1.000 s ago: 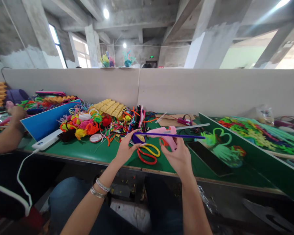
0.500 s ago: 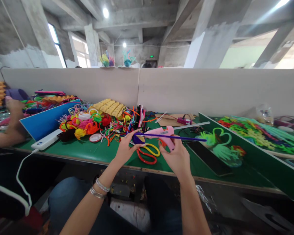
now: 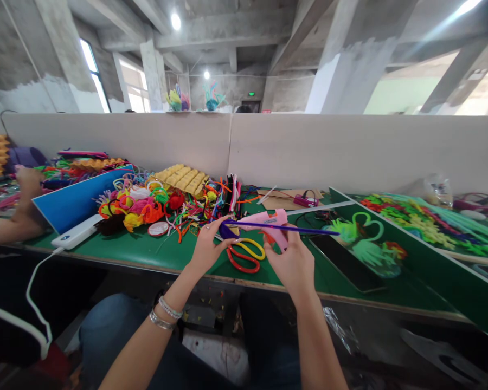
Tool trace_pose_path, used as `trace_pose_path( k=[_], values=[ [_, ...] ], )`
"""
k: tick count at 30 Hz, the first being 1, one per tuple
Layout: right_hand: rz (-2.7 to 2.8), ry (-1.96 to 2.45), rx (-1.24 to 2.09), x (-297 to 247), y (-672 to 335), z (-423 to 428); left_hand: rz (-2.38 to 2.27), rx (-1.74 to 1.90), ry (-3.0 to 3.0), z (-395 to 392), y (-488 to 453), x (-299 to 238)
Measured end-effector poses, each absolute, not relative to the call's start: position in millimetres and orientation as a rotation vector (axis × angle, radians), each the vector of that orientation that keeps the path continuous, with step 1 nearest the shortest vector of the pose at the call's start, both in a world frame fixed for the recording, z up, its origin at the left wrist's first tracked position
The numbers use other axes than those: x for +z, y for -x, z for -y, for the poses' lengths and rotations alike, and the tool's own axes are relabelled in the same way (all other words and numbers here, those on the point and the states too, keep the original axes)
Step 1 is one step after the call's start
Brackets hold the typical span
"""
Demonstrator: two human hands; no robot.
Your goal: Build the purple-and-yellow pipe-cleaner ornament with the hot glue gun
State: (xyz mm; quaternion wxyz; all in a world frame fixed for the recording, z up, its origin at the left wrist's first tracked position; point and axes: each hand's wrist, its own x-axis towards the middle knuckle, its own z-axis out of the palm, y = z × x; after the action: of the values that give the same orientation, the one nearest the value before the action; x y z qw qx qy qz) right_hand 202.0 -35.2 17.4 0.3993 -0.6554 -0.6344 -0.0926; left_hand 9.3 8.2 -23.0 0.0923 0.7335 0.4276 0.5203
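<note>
My right hand (image 3: 290,264) is wrapped round the grip of a pink glue gun (image 3: 268,221), its nozzle pointing left. My left hand (image 3: 208,245) pinches the coiled left end of a long purple pipe cleaner (image 3: 293,228), which stretches right across the glue gun toward a green craft bird (image 3: 352,229). Both hands hover just above the green table (image 3: 146,252) near its front edge. Red and yellow loops (image 3: 246,254) lie on the table between my hands.
A heap of coloured pipe cleaners and pompoms (image 3: 158,206) lies to the left, with a blue board (image 3: 75,200) and a white power bank (image 3: 77,232). A dark phone (image 3: 344,257) lies right. Another person's hand (image 3: 26,181) works at far left. A white partition (image 3: 309,149) runs behind.
My hands and the glue gun have shifted slightly left and up; the purple pipe cleaner stays stretched across the gun. The other person's hand at far left moved a little.
</note>
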Motion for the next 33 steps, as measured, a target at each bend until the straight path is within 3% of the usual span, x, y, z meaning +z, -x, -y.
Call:
trace_pose_path(
  k=[33],
  values=[
    [1.576, 1.556, -0.417, 16.5, -201.1, 37.5, -1.268, 1.641, -2.001, -9.1, -9.6, -23.7]
  ],
)
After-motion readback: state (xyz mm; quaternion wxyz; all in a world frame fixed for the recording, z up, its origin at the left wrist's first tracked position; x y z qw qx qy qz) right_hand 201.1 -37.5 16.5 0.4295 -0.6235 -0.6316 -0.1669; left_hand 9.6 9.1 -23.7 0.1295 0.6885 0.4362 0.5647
